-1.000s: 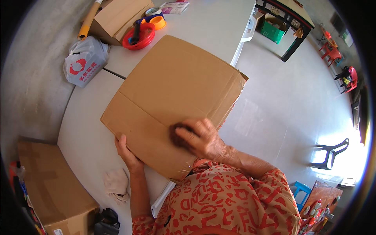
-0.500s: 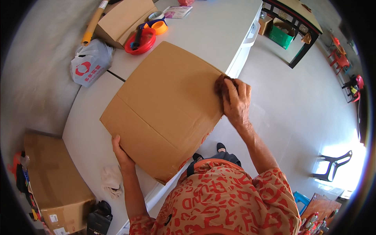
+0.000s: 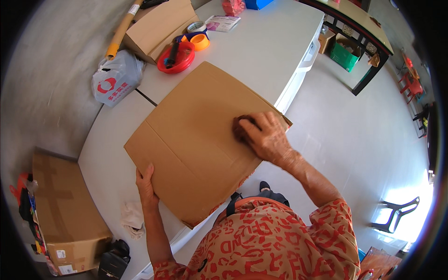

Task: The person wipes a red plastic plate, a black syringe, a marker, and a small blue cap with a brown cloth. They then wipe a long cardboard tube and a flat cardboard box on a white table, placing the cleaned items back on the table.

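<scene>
A large brown cardboard box (image 3: 200,135) lies on the white table in front of me, with a crease across its face and red print along its near edge. My left hand (image 3: 147,185) grips the box's left edge, thumb on top, the other fingers mostly hidden beneath. In my right hand (image 3: 269,139) is a bunched dark brown cloth (image 3: 241,129), pressed against the box's upper face toward the right side. The fingers are wrapped over the cloth.
Behind the box stand a red bowl (image 3: 176,60), an orange tape roll (image 3: 199,42) and an open carton (image 3: 161,29). A grey plastic bag (image 3: 117,79) sits at the wall. Near my left arm lie a white cloth (image 3: 133,218) and a taped carton (image 3: 70,210).
My right hand has moved the brown cloth from the box's right edge inward and slightly nearer to me. My left hand stays on the left edge. The whole view has shifted a little.
</scene>
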